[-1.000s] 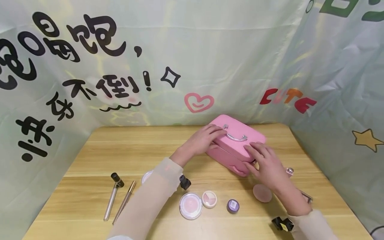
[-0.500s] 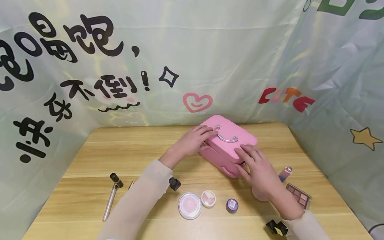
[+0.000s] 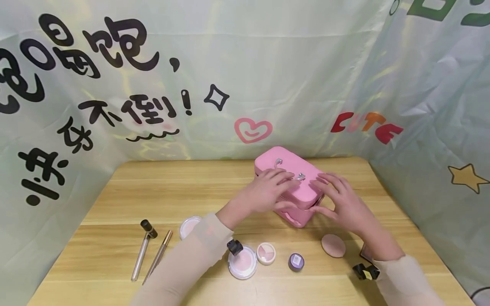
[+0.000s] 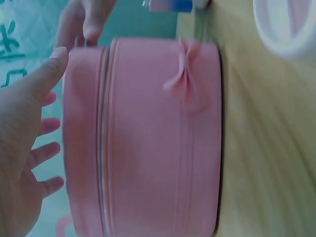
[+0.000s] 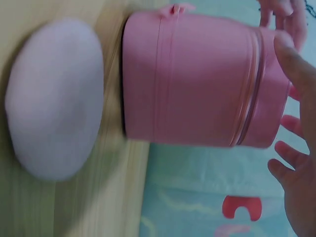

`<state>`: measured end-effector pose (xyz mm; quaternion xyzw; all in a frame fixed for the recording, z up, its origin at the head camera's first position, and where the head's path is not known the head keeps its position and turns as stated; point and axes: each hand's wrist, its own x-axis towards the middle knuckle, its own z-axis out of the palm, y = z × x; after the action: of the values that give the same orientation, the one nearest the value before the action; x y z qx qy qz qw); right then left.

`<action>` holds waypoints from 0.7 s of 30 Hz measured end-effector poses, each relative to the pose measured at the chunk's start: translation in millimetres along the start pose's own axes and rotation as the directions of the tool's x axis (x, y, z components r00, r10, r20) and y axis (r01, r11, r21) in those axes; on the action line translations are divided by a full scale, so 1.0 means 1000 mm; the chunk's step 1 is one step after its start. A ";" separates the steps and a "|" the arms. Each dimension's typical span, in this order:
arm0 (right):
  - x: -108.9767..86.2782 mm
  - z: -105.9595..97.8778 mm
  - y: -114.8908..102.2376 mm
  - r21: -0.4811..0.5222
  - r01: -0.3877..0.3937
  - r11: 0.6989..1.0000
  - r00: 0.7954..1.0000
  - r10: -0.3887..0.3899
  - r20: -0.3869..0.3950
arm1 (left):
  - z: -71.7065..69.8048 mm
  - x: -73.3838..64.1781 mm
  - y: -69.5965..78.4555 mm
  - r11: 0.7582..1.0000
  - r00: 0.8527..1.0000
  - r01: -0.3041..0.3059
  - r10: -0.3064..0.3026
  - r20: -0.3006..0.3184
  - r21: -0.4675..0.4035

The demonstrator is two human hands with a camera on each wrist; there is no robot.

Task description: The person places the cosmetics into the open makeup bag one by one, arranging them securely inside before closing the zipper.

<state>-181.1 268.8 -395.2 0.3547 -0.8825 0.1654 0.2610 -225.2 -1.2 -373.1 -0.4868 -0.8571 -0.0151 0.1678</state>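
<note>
Pink case (image 4: pixel 143 138), rounded, seemingly leathery.

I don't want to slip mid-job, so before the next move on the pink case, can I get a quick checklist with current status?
1. Pink case upright on the table: ok.
2. Lid down on the case: ok.
3. Left hand and right hand both at the lid: ok.
4. Silver handle unobstructed: not ok; the left hand covers part of it.
5. Seam fastened all round: cannot tell; only parts show.
6. Tabletop in front free of loose items: not ok; a purple jar and a pink oval pad, among others, lie there.
</note>
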 end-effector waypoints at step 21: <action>-0.003 0.012 0.005 0.018 0.084 0.996 0.996 -0.084 -0.026 | 0.020 -0.010 0.018 0.995 0.986 0.077 -0.068 -0.151 0.055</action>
<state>-187.4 268.4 -407.2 0.3919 -0.8618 0.1672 0.2752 -210.8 3.4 -397.8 -0.4473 -0.8595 -0.0312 0.2453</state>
